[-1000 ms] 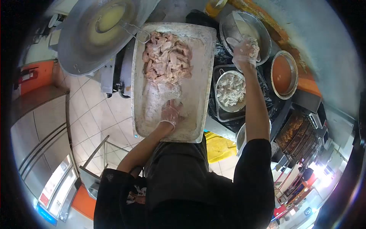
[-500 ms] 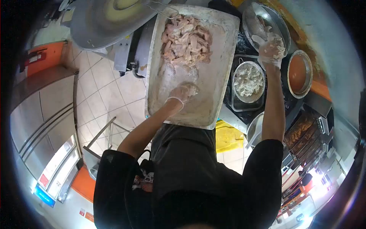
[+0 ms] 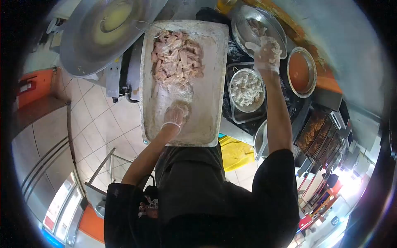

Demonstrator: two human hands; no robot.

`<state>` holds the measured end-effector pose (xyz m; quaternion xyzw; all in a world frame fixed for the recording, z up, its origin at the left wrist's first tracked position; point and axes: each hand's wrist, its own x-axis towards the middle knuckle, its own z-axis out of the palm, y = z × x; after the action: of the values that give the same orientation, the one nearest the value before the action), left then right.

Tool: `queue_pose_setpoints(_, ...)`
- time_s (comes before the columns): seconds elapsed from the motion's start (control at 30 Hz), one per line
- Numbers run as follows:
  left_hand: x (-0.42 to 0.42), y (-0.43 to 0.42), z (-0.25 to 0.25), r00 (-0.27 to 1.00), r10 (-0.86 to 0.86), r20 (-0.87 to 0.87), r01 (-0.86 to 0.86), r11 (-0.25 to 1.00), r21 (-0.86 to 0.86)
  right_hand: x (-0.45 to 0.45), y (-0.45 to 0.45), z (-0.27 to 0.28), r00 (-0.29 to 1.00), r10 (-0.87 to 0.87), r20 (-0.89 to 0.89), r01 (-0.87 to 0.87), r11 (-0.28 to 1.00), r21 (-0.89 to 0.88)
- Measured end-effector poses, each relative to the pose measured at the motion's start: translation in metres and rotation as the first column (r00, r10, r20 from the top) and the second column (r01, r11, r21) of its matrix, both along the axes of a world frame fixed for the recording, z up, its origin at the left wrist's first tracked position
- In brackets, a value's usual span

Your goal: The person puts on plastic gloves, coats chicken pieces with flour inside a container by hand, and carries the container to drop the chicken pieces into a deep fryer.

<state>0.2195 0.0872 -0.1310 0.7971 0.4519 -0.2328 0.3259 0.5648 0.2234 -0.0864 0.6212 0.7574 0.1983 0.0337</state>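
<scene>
My left hand [image 3: 177, 114], in a clear flour-dusted glove, is low over the bare near part of a large pale tray [image 3: 215, 115]. Its fingers point down and blend with the flour, so their grip is unclear. Raw chicken pieces [image 3: 177, 58] lie heaped in the tray's far left part, beyond that hand. At upper right, my gloved right hand [image 3: 268, 53] is over the near rim of a metal bowl [image 3: 240, 31], with clumps of wet flour on it. Its thumb is apart from the other fingers, and no held thing shows. A few pieces of meat [image 3: 257, 27] are in that bowl.
A round bowl of floury pieces [image 3: 247, 90] stands in a dark tray beside my right forearm. Right of it is a pan of orange-red liquid [image 3: 301, 72]. A large wok [image 3: 89, 49] is at upper left, and a yellow bag or cloth [image 3: 235, 153] lies below the counter.
The view has shifted, so the tray and bowls sit further left and lower. My left hand has moved slightly left in the tray; my right hand stays by the metal bowl.
</scene>
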Motion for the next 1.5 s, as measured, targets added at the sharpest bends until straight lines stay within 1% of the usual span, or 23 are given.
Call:
queue_pose_setpoints(0.13, -0.020, -0.012, -0.057, 0.989, 0.145, -0.028, -0.146, 0.989, -0.029, -0.021, 0.007, 0.021, 0.999, -0.045, 0.002, 0.044, 0.990, 0.134)
queue_pose_setpoints(0.17, -0.030, -0.025, -0.056, 0.986, 0.092, 0.137, -0.137, 0.921, 0.364, -0.018, 0.013, 0.015, 0.988, -0.153, -0.018, 0.151, 0.986, -0.074)
queue_pose_setpoints(0.2, -0.034, -0.036, -0.051, 0.962, -0.027, 0.273, -0.177, 0.700, 0.692, -0.012, 0.003, 0.003, 0.985, -0.064, 0.163, 0.053, 0.996, 0.069)
queue_pose_setpoints(0.23, -0.032, -0.035, -0.049, 0.959, -0.039, 0.280, -0.175, 0.696, 0.696, -0.006, -0.008, -0.010, 0.938, -0.025, 0.346, -0.054, 0.974, 0.218)
queue_pose_setpoints(0.27, -0.027, -0.018, -0.046, 0.988, 0.064, 0.139, -0.124, 0.868, 0.481, -0.007, 0.005, 0.000, 0.934, -0.036, 0.355, -0.058, 0.966, 0.253)
queue_pose_setpoints(0.3, -0.023, -0.011, -0.044, 0.991, 0.130, -0.033, -0.120, 0.971, 0.207, -0.015, 0.016, 0.010, 0.993, -0.116, 0.009, 0.115, 0.989, 0.098)
queue_pose_setpoints(0.33, -0.031, -0.025, -0.056, 0.991, 0.126, -0.035, -0.117, 0.972, 0.202, -0.023, 0.014, 0.014, 0.912, -0.259, -0.319, 0.224, 0.964, -0.140)
queue_pose_setpoints(0.4, -0.045, -0.046, -0.077, 0.950, 0.089, 0.299, -0.243, 0.811, 0.532, -0.019, 0.017, 0.005, 0.881, -0.280, -0.380, 0.232, 0.958, -0.168)
queue_pose_setpoints(0.5, -0.038, -0.041, -0.050, 0.996, 0.068, 0.057, -0.083, 0.938, 0.337, -0.008, 0.024, -0.016, 0.836, -0.227, -0.500, 0.207, 0.974, -0.097)
queue_pose_setpoints(0.67, -0.054, -0.060, -0.083, 0.983, 0.065, 0.170, -0.135, 0.886, 0.443, 0.012, 0.018, -0.037, 0.919, -0.244, -0.309, 0.213, 0.968, -0.132)
queue_pose_setpoints(0.73, -0.058, -0.063, -0.092, 0.989, 0.066, 0.131, -0.110, 0.927, 0.358, 0.020, 0.023, -0.035, 0.928, -0.097, -0.361, 0.058, 0.991, -0.118)
queue_pose_setpoints(0.8, -0.063, -0.068, -0.103, 0.982, -0.039, 0.186, -0.080, 0.801, 0.594, 0.024, 0.027, -0.047, 0.912, -0.089, -0.402, 0.047, 0.993, -0.112)
queue_pose_setpoints(0.93, -0.060, -0.062, -0.105, 0.957, -0.053, 0.284, -0.159, 0.721, 0.674, 0.016, 0.020, -0.024, 0.849, -0.043, -0.527, 0.035, 0.999, -0.025)
queue_pose_setpoints(1.0, -0.053, -0.057, -0.082, 0.971, 0.124, 0.204, -0.191, 0.917, 0.349, 0.016, 0.006, -0.017, 0.887, -0.213, -0.409, 0.170, 0.975, -0.141)
queue_pose_setpoints(1.03, -0.054, -0.054, -0.086, 0.970, 0.131, 0.203, -0.197, 0.915, 0.351, 0.017, -0.001, -0.019, 0.927, -0.067, -0.370, 0.054, 0.997, -0.047)
queue_pose_setpoints(1.13, -0.054, -0.036, -0.079, 0.997, -0.065, -0.036, 0.066, 0.998, 0.015, 0.007, -0.008, -0.011, 0.799, -0.143, -0.584, 0.061, 0.985, -0.159)
queue_pose_setpoints(1.2, -0.040, -0.027, -0.035, 0.996, 0.088, 0.008, -0.087, 0.990, -0.113, 0.012, -0.007, -0.018, 0.843, 0.002, -0.539, -0.016, 1.000, -0.020)
queue_pose_setpoints(1.23, -0.038, -0.030, -0.025, 0.991, 0.136, 0.015, -0.132, 0.978, -0.164, 0.017, -0.004, -0.026, 0.938, 0.036, -0.345, -0.019, 0.998, 0.054)
queue_pose_setpoints(1.27, -0.038, -0.034, -0.031, 0.999, 0.051, 0.010, -0.052, 0.997, 0.051, 0.023, -0.001, -0.029, 0.990, 0.060, -0.127, -0.043, 0.990, 0.136)
queue_pose_setpoints(1.33, -0.043, -0.037, -0.068, 1.000, -0.025, -0.008, 0.026, 0.958, 0.285, 0.016, 0.005, -0.020, 0.983, 0.019, -0.182, 0.001, 0.994, 0.107)
queue_pose_setpoints(1.37, -0.054, -0.055, -0.105, 0.997, -0.027, -0.070, 0.049, 0.941, 0.334, 0.004, 0.006, -0.005, 0.857, 0.062, -0.511, 0.015, 0.989, 0.146)
queue_pose_setpoints(1.4, -0.062, -0.068, -0.123, 0.990, -0.031, -0.135, 0.080, 0.923, 0.376, 0.000, 0.003, 0.004, 0.847, -0.017, -0.531, 0.074, 0.994, 0.086)
queue_pose_setpoints(1.5, -0.049, -0.046, -0.089, 0.964, -0.098, -0.248, 0.112, 0.993, 0.043, -0.017, 0.004, 0.045, 0.776, -0.021, -0.630, 0.117, 0.987, 0.110)
